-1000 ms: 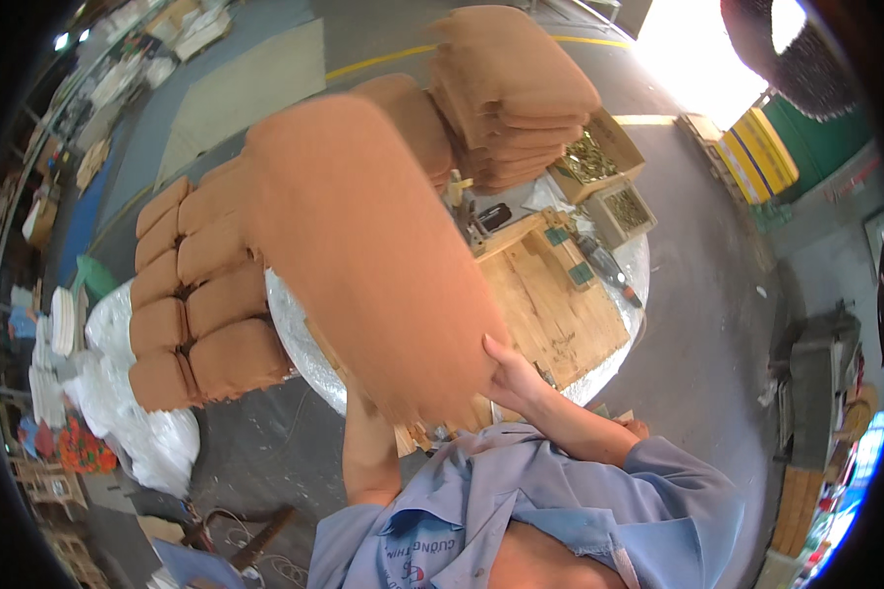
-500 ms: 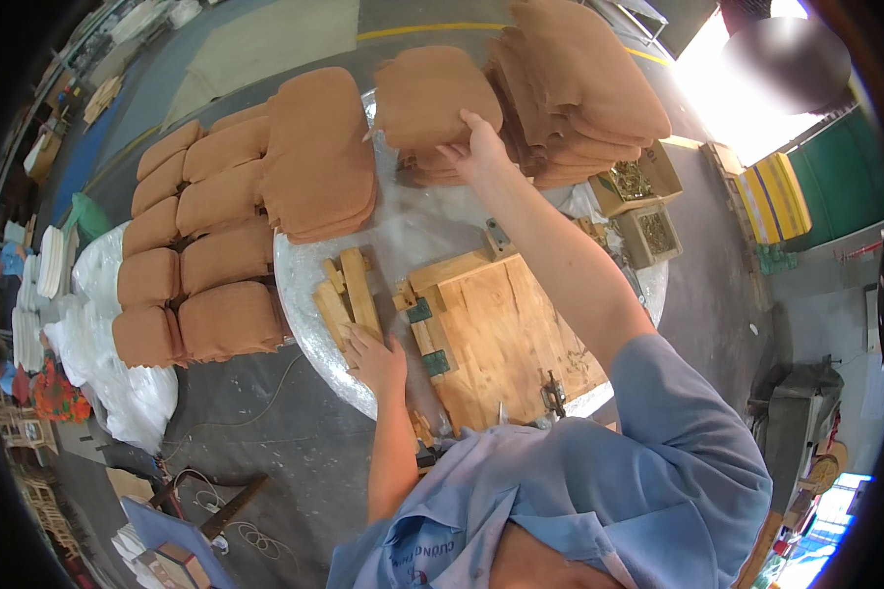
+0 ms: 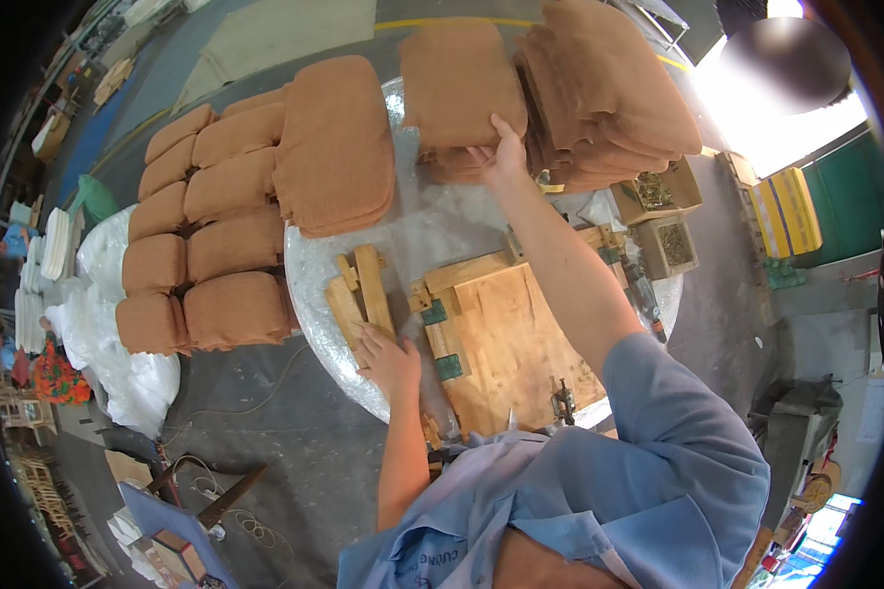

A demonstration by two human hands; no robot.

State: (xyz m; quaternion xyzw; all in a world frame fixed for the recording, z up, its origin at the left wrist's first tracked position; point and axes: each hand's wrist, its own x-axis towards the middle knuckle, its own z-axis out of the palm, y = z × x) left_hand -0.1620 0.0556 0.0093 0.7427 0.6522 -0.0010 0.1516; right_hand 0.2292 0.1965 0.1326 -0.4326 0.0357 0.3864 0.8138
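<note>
My right hand [image 3: 504,157] reaches out to a short stack at the far side of the table. Its thumb and fingers pinch the near right corner of the top brown fabric piece [image 3: 462,83], a flat rounded-square panel. More brown panels lie beneath it. My left hand [image 3: 391,363] rests with fingers outstretched on the near end of some light wooden strips [image 3: 367,290], not wrapped round them. Right of that hand is a wooden board jig [image 3: 521,339] with green pads on its left side and a metal toggle clamp [image 3: 563,402] at its near edge.
The round table [image 3: 314,314] is wrapped in clear plastic. A tall brown panel stack [image 3: 609,88] stands at far right, another stack [image 3: 334,147] at far left. Several brown bundles [image 3: 236,240] sit beyond the left edge. Boxes of small metal parts [image 3: 670,245] stand at the right.
The top brown panel now looks longer and reaches farther away from me, still held at its near corner. My left hand stays on the wooden strips. The whole view has shifted slightly.
</note>
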